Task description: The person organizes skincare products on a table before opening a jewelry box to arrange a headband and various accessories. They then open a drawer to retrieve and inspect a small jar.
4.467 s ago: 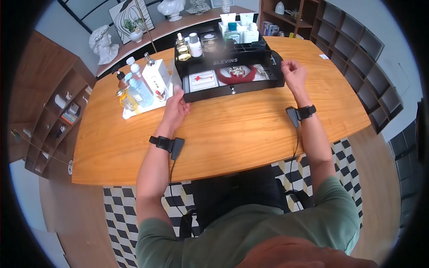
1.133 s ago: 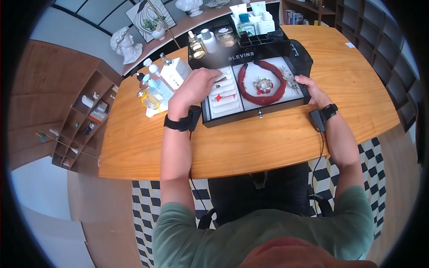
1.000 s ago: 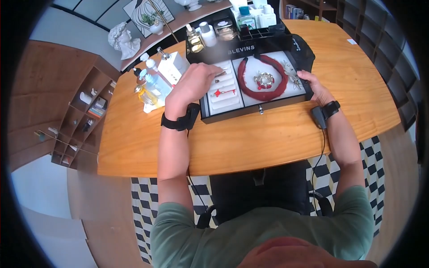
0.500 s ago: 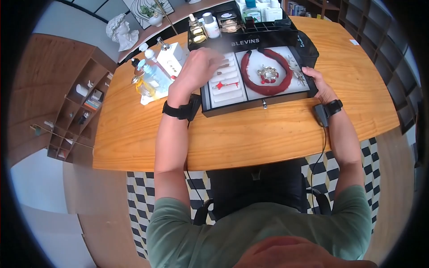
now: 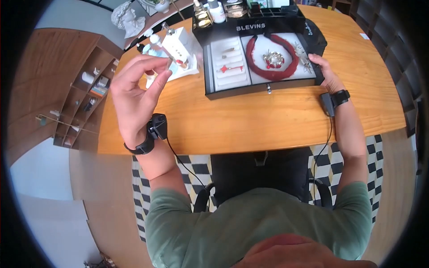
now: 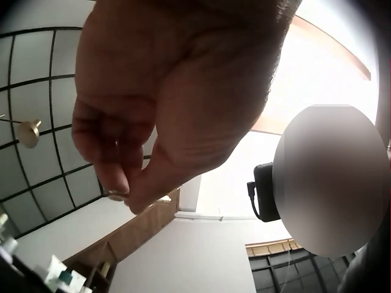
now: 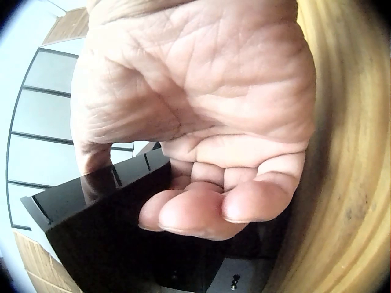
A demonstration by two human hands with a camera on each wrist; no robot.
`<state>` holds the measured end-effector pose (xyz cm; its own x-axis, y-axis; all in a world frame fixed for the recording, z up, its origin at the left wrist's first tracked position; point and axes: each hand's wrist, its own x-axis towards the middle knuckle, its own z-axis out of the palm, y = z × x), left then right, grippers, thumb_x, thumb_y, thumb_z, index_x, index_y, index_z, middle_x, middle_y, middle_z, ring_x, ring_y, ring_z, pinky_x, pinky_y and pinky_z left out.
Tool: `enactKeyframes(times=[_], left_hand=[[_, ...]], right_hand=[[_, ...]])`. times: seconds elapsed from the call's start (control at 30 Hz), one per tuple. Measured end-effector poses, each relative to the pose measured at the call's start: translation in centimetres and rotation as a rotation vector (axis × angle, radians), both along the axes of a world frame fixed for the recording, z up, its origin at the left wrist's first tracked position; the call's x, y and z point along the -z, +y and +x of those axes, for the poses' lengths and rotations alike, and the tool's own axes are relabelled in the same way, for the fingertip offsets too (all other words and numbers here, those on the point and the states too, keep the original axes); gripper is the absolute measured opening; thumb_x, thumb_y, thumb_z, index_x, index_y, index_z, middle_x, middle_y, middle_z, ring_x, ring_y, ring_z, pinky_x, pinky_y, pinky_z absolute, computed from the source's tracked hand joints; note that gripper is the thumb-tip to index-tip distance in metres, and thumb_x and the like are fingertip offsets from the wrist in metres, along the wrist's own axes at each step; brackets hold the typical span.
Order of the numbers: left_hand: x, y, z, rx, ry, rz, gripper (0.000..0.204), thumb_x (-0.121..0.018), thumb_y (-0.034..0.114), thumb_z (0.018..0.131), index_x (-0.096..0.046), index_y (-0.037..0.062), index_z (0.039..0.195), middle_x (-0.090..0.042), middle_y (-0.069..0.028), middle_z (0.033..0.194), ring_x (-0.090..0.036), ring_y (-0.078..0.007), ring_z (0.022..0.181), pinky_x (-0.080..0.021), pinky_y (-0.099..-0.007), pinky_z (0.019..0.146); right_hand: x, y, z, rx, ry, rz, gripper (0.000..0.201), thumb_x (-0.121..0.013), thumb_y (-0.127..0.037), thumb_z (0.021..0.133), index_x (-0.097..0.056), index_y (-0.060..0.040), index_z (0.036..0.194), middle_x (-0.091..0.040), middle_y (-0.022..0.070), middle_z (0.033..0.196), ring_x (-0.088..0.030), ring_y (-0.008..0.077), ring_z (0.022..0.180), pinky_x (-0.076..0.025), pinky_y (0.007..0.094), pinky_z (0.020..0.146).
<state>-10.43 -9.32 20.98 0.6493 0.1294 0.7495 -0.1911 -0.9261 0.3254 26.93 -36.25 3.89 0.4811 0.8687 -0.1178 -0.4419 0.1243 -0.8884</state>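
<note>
Raised over the table's left part, the left hand [image 5: 138, 96] pinches a small shiny item [image 5: 170, 63] between thumb and forefinger; in the left wrist view a bit of it [image 6: 115, 195] shows at the fingertips. The right hand [image 5: 328, 73] grips the right side of the pulled-out black drawer [image 5: 241, 93]; the right wrist view shows its thumb on the black rim [image 7: 101, 186] and its fingers curled below. White ring rolls in the drawer's left section hold a red key-shaped piece [image 5: 230, 69] and small pieces. A dark red headband [image 5: 257, 69] surrounds a beaded bracelet [image 5: 273, 59] on the right.
Left of the drawer, several bottles, including a white pump bottle [image 5: 178, 42], stand on a white tray [image 5: 190, 70]. Glass and white bottles [image 5: 217, 11] stand on the black BLEVINS box [image 5: 272, 26]. A black case [image 5: 316, 39] lies to its right.
The left hand has left the ring rolls and moved left, turned palm-up and raised, now visibly pinching a small item. The right hand stays at the drawer's side. The head view has shifted.
</note>
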Motion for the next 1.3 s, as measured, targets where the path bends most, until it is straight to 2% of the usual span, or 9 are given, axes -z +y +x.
enactKeyframes(times=[0.13,0.27,0.47,0.7,0.8,0.9,1.03,1.27,1.3], left_hand=[[3.7,1.7,-3.0,-0.243,0.485,-0.181,0.023,-0.072,-0.011,0.082,-0.068,-0.0033,0.103,-0.067,-0.0048,0.094,-0.06,-0.0105,0.078,-0.05,-0.0246,0.073],[10.7,3.9,-3.6,-0.186,0.725,-0.613,0.039,-0.07,-0.009,0.08,-0.06,-0.0024,0.117,-0.065,-0.0072,0.083,-0.063,-0.0126,0.076,-0.051,-0.0284,0.068],[15.9,4.1,-2.7,-0.217,0.819,-0.272,0.038,-0.077,-0.002,0.075,-0.059,-0.0032,0.109,-0.066,-0.0139,0.084,-0.067,-0.0259,0.076,-0.052,-0.0347,0.069],[15.1,4.0,-1.1,-0.234,0.96,-0.381,0.036,-0.079,0.004,0.075,-0.06,-0.0021,0.105,-0.066,-0.0142,0.081,-0.067,-0.0283,0.078,-0.051,-0.0372,0.067],[13.1,5.2,-0.2,-0.229,0.83,-0.052,0.03,-0.08,0.006,0.08,-0.063,-0.001,0.103,-0.063,-0.0043,0.08,-0.06,-0.0122,0.072,-0.049,-0.0292,0.063],[8.7,5.7,2.4,-0.184,0.62,-0.292,0.015,-0.076,0.01,0.088,-0.066,0.0018,0.098,-0.062,0.0004,0.083,-0.052,-0.0045,0.076,-0.043,-0.023,0.061],[5.6,5.0,7.6,0.035,0.4,-0.2,0.011,-0.069,0.01,0.094,-0.067,0.0021,0.102,-0.065,0.0004,0.088,-0.054,-0.0049,0.079,-0.044,-0.0227,0.064],[6.4,5.3,12.9,0.169,0.561,-0.053,0.028,-0.055,0.001,0.093,-0.066,0.0008,0.119,-0.066,-0.0168,0.114,-0.063,-0.0309,0.105,-0.05,-0.0372,0.091],[6.5,5.1,12.9,0.126,0.571,0.023,0.034,-0.05,-0.007,0.092,-0.064,-0.0005,0.122,-0.067,-0.0119,0.12,-0.062,-0.0239,0.113,-0.048,-0.0333,0.099]], right_hand=[[0.4,0.1,0.5,0.015,-0.025,-0.004,0.047,-0.067,-0.037,0.091,-0.065,-0.0044,0.124,-0.072,0.0102,0.115,-0.07,0.0204,0.097,-0.056,0.0357,0.09],[0.6,0.1,0.7,0.037,-0.049,-0.044,0.046,-0.067,-0.037,0.09,-0.065,-0.0053,0.123,-0.072,0.0092,0.114,-0.07,0.0197,0.097,-0.056,0.0355,0.09],[1.0,0.2,1.2,0.025,-0.065,-0.012,0.048,-0.069,-0.038,0.089,-0.065,-0.0059,0.124,-0.071,0.0098,0.116,-0.068,0.0198,0.102,-0.056,0.0359,0.091],[0.8,0.4,0.7,-0.019,-0.035,0.021,0.05,-0.071,-0.038,0.087,-0.063,-0.0054,0.124,-0.071,0.0093,0.115,-0.069,0.02,0.099,-0.057,0.0364,0.091],[0.2,0.1,0.3,-0.011,-0.061,-0.015,0.052,-0.072,-0.039,0.085,-0.064,-0.0054,0.124,-0.07,0.0081,0.115,-0.068,0.0188,0.102,-0.055,0.035,0.093],[0.8,0.3,0.8,-0.018,-0.079,0.002,0.053,-0.072,-0.039,0.085,-0.064,-0.0052,0.124,-0.07,0.0079,0.116,-0.067,0.0183,0.104,-0.055,0.034,0.093],[0.2,0.0,0.1,0.005,-0.086,-0.011,0.052,-0.072,-0.04,0.085,-0.064,-0.005,0.123,-0.07,0.0081,0.117,-0.067,0.0181,0.103,-0.055,0.0338,0.092],[-0.4,-0.2,-0.3,-0.019,-0.064,-0.01,0.048,-0.071,-0.039,0.086,-0.065,-0.0061,0.121,-0.07,0.0074,0.116,-0.066,0.0184,0.104,-0.053,0.0332,0.094],[-0.2,-0.1,-0.2,0.006,-0.074,-0.017,0.047,-0.071,-0.039,0.086,-0.066,-0.0071,0.12,-0.069,0.0073,0.116,-0.065,0.0181,0.106,-0.052,0.0335,0.095]])
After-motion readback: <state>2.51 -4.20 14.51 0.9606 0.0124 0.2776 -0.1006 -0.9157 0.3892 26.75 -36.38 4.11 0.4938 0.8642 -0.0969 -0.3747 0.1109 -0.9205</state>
